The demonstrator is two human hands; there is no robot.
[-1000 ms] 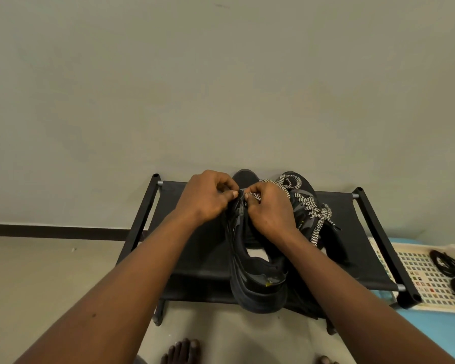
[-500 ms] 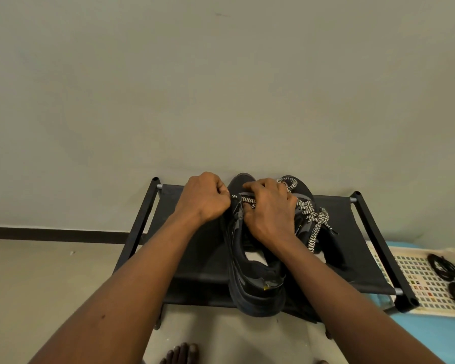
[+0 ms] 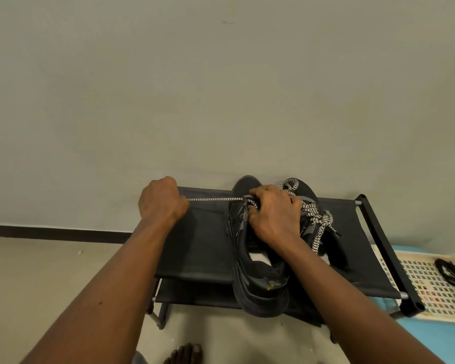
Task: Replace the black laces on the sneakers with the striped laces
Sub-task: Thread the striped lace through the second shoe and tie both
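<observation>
Far sneaker appears relaced; my left hand grips the striped lace taut, my right hand clamps the part-laced near sneaker.

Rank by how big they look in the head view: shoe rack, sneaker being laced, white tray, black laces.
1. shoe rack
2. sneaker being laced
3. white tray, though the frame edge cuts it off, so its rank is unsure
4. black laces on the tray

A black fabric shoe rack stands against a plain wall — to its right, a cream perforated tray lies on a blue surface.
</observation>
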